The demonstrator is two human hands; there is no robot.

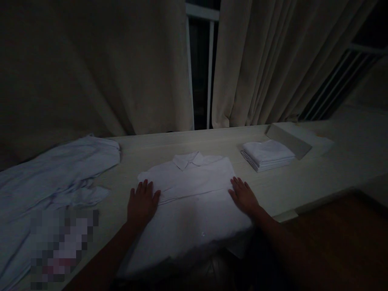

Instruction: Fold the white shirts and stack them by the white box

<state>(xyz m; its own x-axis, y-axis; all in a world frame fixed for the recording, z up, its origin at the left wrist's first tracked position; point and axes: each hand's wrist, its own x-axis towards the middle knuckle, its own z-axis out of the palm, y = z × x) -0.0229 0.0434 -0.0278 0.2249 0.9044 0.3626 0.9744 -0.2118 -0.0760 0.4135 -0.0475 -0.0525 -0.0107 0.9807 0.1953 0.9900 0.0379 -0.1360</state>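
Beige curtains [145, 72] hang behind a pale tabletop [182, 139] in dim light, parted at 12 o'clock to show a window frame [203, 12]. Centred on that surface lies a white collared shirt [194, 178], its collar toward 12 and a straight edge crossing below; whether the white cloth [218, 214] under that edge belongs to it, I cannot tell. The left hand [143, 202] rests palm down with fingers spread at the shirt's 8 o'clock side; the right hand [244, 196] lies likewise at 4, neither pinching anything visibly. Smoothing or squaring the folded shirt seems the step in hand; I judge that the next move calls for even pressure from both palms, keeping the edge straight. Farther out, folded white cloths [268, 154] form a stack at 2 o'clock, beside a pale box-like object [289, 139] whose contents cannot be made out. Rumpled white garments [66, 165] spread at 9.
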